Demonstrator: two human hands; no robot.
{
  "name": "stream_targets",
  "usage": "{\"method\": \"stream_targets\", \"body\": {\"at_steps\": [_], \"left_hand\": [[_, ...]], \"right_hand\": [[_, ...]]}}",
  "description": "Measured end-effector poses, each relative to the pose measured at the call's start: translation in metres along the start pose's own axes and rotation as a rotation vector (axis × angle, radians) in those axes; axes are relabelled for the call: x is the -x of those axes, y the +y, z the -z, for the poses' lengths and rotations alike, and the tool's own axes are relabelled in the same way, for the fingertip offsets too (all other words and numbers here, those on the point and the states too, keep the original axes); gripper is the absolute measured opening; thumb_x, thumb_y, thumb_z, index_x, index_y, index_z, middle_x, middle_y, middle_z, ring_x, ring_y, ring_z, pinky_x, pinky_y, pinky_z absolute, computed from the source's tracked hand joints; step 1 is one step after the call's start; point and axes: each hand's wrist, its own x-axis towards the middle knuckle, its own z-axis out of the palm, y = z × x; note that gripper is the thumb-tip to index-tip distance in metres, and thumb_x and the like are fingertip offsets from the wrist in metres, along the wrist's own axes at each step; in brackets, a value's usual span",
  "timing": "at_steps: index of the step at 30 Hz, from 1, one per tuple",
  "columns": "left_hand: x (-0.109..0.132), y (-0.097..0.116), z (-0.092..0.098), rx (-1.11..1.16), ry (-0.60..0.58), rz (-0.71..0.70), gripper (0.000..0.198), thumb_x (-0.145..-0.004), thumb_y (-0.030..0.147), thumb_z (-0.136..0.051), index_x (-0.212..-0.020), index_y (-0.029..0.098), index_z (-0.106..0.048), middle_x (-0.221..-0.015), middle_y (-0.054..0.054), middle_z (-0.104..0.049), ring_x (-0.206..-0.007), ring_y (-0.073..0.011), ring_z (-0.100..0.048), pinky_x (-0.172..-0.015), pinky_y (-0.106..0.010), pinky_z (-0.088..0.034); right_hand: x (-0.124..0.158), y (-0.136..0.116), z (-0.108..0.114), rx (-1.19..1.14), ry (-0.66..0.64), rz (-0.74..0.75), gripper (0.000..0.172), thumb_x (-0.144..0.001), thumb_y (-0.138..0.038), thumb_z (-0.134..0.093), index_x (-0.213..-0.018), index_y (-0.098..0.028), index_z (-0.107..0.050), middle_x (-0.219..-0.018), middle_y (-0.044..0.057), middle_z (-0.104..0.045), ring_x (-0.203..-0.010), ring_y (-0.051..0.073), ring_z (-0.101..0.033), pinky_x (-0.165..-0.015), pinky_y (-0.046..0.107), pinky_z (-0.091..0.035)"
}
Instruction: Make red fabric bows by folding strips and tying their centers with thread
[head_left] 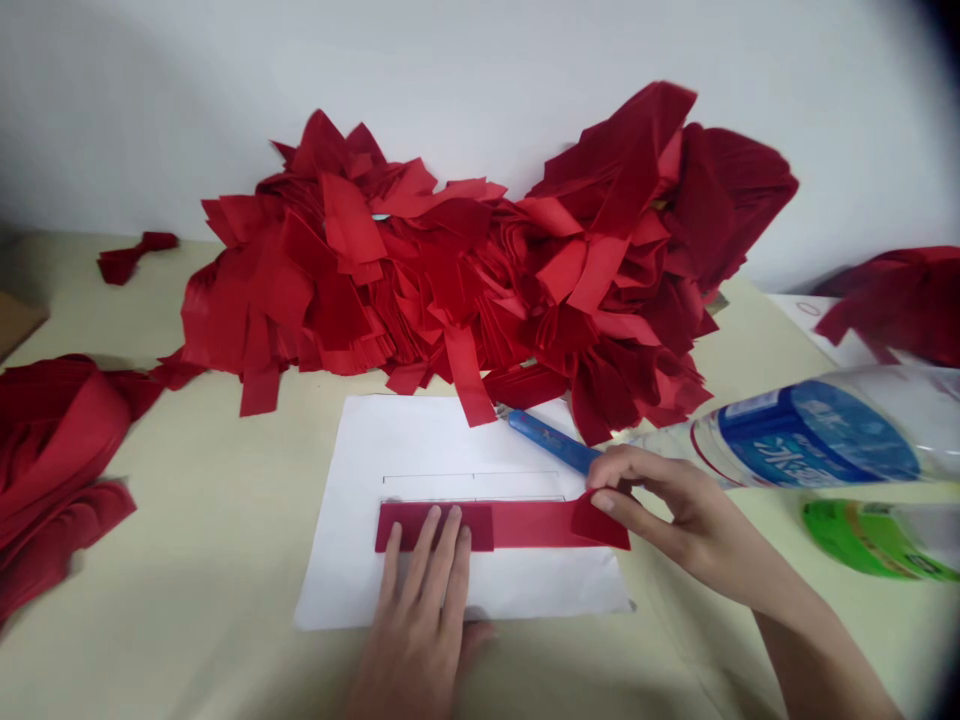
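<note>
A red fabric strip (529, 525) lies along the ruled lines of a white paper sheet (360, 440). Its left part is folded over into a darker double layer. My left hand (427, 580) presses flat on that layer with its fingers stretched out. At the strip's right end my right hand (660, 500) pinches the material between thumb and forefinger, and the end is folded back, dark side up. A blue pen-like tool (551, 440) with a metal tip rests just above, its near end by my right fingers.
A heap of red strips (450, 270) spreads across the back against the white wall. More red strips lie at the left (60, 450) and far right (907, 300). On the right, a plastic bottle with a blue label (817, 430) and a green-labelled bottle (862, 540) lie sideways.
</note>
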Motion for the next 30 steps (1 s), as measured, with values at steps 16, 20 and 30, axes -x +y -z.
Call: {"method": "stream_targets", "body": {"at_steps": [16, 20, 30], "left_hand": [[0.002, 0.001, -0.002, 0.032, 0.004, 0.002, 0.050, -0.092, 0.043, -0.042, -0.129, 0.010, -0.049, -0.135, -0.016, -0.050, -0.126, -0.0320, -0.043, -0.107, -0.049, -0.020], [0.002, 0.002, -0.002, 0.035, 0.003, 0.004, 0.052, -0.092, 0.045, -0.040, -0.129, 0.010, -0.049, -0.135, -0.017, -0.049, -0.126, -0.0319, -0.043, -0.108, -0.049, -0.019], [0.002, 0.002, -0.002, 0.051, 0.022, 0.011, 0.051, -0.091, 0.044, -0.043, -0.127, 0.009, -0.051, -0.134, -0.017, -0.051, -0.125, -0.0317, -0.044, -0.110, -0.050, -0.015]], "right_hand": [[-0.002, -0.002, -0.001, -0.004, -0.024, 0.014, 0.008, -0.087, -0.027, -0.055, -0.083, -0.022, -0.059, -0.078, 0.000, -0.060, -0.068, 0.012, -0.054, -0.057, 0.024, -0.040], [-0.002, -0.001, -0.003, -0.005, -0.033, -0.001, 0.009, -0.088, -0.029, -0.055, -0.083, -0.022, -0.058, -0.079, 0.000, -0.061, -0.068, 0.012, -0.055, -0.057, 0.024, -0.041], [-0.007, -0.004, -0.010, -0.014, -0.041, 0.019, 0.009, -0.087, -0.026, -0.055, -0.081, -0.020, -0.059, -0.080, 0.001, -0.060, -0.071, 0.013, -0.055, -0.062, 0.025, -0.043]]}}
